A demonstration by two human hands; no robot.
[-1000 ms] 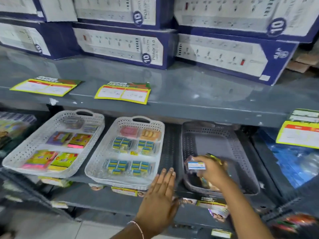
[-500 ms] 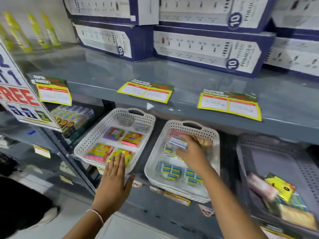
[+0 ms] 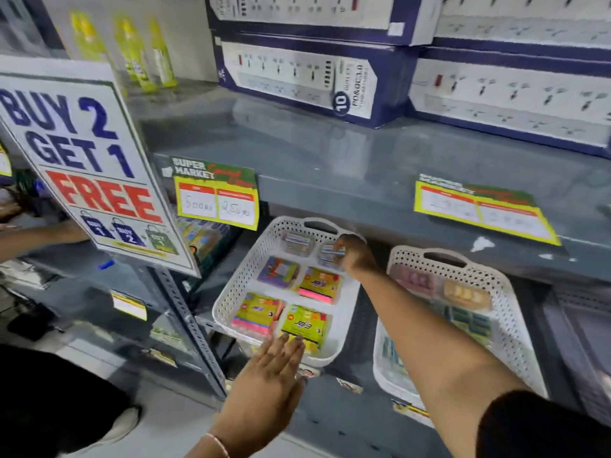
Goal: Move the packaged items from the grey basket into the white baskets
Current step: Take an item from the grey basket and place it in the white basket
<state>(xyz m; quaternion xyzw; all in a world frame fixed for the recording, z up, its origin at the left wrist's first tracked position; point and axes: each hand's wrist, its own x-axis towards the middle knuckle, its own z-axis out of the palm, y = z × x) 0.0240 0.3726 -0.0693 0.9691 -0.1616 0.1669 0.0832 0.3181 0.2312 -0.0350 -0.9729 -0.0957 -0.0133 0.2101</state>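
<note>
- The right hand (image 3: 355, 256) is stretched into the far right corner of the left white basket (image 3: 231, 292), its fingers closed on a small clear packet (image 3: 331, 253) with a blue and white label.
- That packet is held low over the basket floor, just beside a similar clear packet (image 3: 297, 241) that lies to its left in the far row; whether the held packet touches the floor cannot be told.
- Four flat colourful packs are seen laid in two rows nearer in the same basket: a purple pack (image 3: 279, 272) and a yellow and pink pack (image 3: 320, 285) in the middle row, two more yellow-green packs (image 3: 258, 314) in the near row.
- The left hand (image 3: 264, 388) is held flat and open, fingers together, at the near rim of the left white basket, with nothing gripped; its fingertips overlap the near right pack in this view.
- The right white basket (image 3: 509, 309) is placed to the right on the same grey shelf (image 3: 363, 173), partly hidden by the right forearm; a pink packet (image 3: 415, 280) and an orange packet (image 3: 464, 295) are seen at its far end.
- Only an edge of the grey basket (image 3: 582, 325) is shown at the far right of the view.
- A "BUY 2 GET 1 FREE" sign (image 3: 86, 160) is hung at the left, and boxes of power strips (image 3: 297, 81) are stacked on the shelf above.
</note>
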